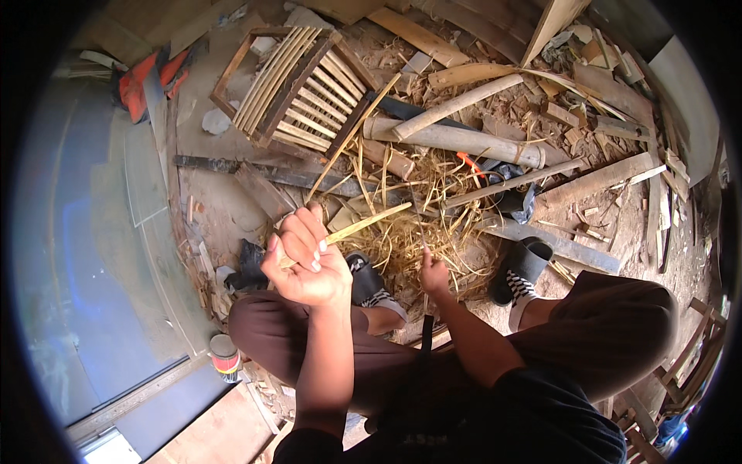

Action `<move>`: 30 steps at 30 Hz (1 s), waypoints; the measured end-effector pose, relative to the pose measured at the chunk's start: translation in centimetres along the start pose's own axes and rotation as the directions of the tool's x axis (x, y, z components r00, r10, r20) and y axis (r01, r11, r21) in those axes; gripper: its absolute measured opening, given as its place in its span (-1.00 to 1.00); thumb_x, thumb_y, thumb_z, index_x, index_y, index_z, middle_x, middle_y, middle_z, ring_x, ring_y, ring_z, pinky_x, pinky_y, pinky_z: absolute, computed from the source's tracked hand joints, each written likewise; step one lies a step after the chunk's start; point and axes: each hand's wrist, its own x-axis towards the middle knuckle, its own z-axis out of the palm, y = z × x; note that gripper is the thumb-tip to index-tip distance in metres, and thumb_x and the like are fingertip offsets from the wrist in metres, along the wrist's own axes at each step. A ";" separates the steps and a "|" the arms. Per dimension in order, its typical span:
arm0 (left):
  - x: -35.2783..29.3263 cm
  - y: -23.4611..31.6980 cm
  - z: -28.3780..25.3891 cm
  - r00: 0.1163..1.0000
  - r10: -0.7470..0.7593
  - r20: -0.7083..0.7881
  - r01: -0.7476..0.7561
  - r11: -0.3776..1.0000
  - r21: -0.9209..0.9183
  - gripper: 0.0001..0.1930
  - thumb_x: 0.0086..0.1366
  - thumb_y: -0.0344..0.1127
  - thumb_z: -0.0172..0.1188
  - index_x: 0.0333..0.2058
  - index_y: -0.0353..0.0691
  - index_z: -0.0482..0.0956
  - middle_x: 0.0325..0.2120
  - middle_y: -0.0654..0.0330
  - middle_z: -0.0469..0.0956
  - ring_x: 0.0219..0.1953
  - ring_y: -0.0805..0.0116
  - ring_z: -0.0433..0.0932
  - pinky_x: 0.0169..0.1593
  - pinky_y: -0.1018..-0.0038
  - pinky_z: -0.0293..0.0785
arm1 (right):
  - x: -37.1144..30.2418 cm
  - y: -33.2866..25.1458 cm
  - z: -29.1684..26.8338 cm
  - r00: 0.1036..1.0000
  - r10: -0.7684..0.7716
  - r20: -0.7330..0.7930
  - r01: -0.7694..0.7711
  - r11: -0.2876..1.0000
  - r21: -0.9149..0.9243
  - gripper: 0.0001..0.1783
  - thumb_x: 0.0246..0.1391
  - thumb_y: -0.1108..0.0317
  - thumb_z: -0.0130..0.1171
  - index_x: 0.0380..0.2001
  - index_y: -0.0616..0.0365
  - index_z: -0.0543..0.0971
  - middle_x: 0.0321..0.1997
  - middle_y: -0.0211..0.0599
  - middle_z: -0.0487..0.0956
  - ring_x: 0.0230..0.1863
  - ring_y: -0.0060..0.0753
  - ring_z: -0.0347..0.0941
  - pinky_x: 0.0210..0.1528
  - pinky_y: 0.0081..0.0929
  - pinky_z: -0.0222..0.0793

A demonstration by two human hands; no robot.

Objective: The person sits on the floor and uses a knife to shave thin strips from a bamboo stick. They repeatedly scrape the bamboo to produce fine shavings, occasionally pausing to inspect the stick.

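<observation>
My left hand is raised in front of my left knee, its fingers closed round a yellow-green bamboo strip. The strip slants up to the right, its far end over a pile of thin bamboo shavings. Lower and to the right, my right hand grips a knife, whose narrow dark blade points away from me, close to the strip's far end. Most of its handle is hidden by the hand. Whether blade and strip touch, I cannot tell.
A slatted wooden frame stands at the far left. Beyond the shavings lie a thick bamboo pole and several wood offcuts. My sandalled feet flank the pile. A can stands by my left knee, beside a large bluish glossy sheet.
</observation>
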 end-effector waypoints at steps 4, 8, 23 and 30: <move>0.5 0.2 -0.6 0.999 0.003 -0.038 -0.005 0.999 -0.045 -0.49 0.37 -0.17 -0.17 -0.82 -0.03 0.08 -0.77 0.30 0.10 -0.57 0.42 0.13 -0.26 0.40 0.13 | 0.1 1.1 -1.1 0.999 0.028 0.017 -0.028 0.999 -0.024 -0.15 0.32 -0.39 -0.16 -0.07 0.25 0.68 -0.24 0.32 0.66 -0.02 0.35 0.59 0.08 0.07 0.45; 1.4 -0.7 -0.3 0.999 -0.011 -0.053 0.008 0.998 -0.059 -0.48 0.36 -0.17 -0.16 -0.82 -0.03 0.05 -0.77 0.29 0.09 -0.57 0.43 0.11 -0.27 0.40 0.12 | 1.4 4.7 0.4 0.980 0.201 -0.013 -0.201 0.979 -0.045 -0.09 0.30 -0.42 -0.17 -0.05 0.32 0.67 -0.13 0.42 0.63 0.08 0.36 0.54 0.18 0.05 0.40; -0.6 1.7 -2.0 0.990 -0.123 -0.066 0.107 0.973 -0.204 -0.24 0.53 0.24 -0.23 -0.83 -0.08 0.10 -0.81 0.31 0.06 -0.71 0.46 -0.04 -0.39 0.44 -0.01 | -7.8 -11.5 -1.2 0.929 -0.358 0.091 0.339 0.924 0.176 -0.35 0.44 -0.10 -0.09 -0.23 0.38 0.63 -0.63 0.14 0.57 -0.51 0.12 0.62 -0.32 -0.04 0.50; -2.3 1.7 -2.6 0.972 -0.235 0.015 0.231 0.939 -0.256 -0.35 0.58 -0.07 -0.24 -0.81 -0.04 0.06 -0.81 0.34 0.01 -0.71 0.47 -0.11 -0.40 0.42 0.00 | -13.9 -16.2 -3.3 0.793 -0.609 -0.011 0.590 0.763 0.266 -0.52 0.44 0.13 -0.01 -0.44 0.35 0.51 -0.72 -0.15 0.43 -0.68 -0.32 0.34 -0.54 -0.22 0.28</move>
